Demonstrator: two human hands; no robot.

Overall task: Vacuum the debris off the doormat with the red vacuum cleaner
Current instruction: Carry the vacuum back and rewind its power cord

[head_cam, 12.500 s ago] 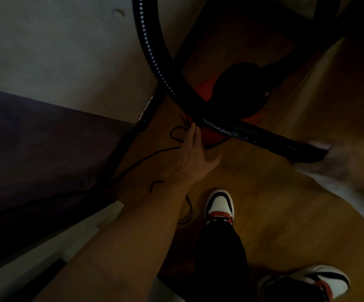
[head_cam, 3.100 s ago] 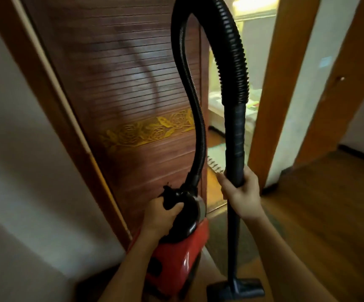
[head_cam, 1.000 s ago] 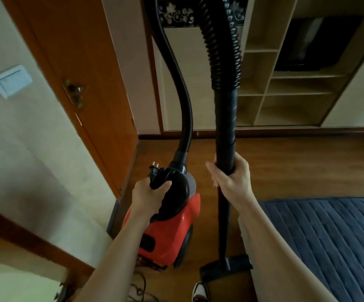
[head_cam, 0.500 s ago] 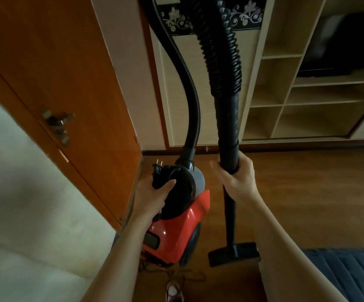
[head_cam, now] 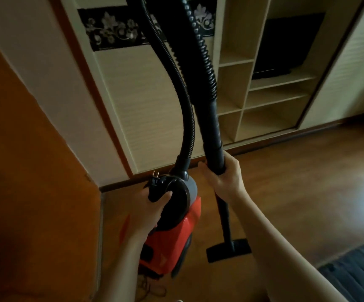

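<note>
The red vacuum cleaner (head_cam: pixel 172 243), black-capped and trailing a ribbed hose (head_cam: pixel 174 66), is gripped at its top by the left hand (head_cam: pixel 149 211), while its wand (head_cam: pixel 215 136) is clasped by the right hand (head_cam: pixel 224 177).

No words, numbers, brand names or signs can be read anywhere in this view. Any marking on the body of the red vacuum cleaner (head_cam: pixel 173 243) is too dim and blurred to make out.
</note>
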